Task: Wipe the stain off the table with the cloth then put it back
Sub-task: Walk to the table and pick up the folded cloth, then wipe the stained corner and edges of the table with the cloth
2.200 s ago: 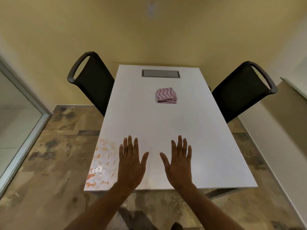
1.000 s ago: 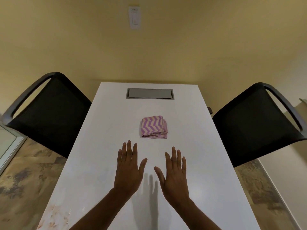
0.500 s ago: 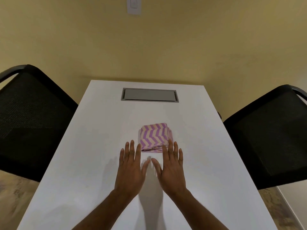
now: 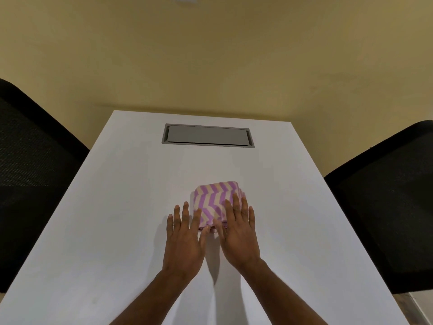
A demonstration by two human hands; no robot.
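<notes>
I see one folded cloth with purple and cream zigzags (image 4: 216,202), lying in the middle of the long white worktop (image 4: 117,207). My left hand (image 4: 184,242) and my right hand (image 4: 239,235) are flat with released grips, fingers spread, tips on the cloth's near edge. Two black mesh chairs (image 4: 35,172) stand at the sides. One grey lid (image 4: 207,134) sits near the far edge, by the yellow wall (image 4: 210,55). Lots of bare room around.

left hand (image 4: 184,242), right hand (image 4: 239,235), flat, fingers (image 4: 236,205) spread
</notes>
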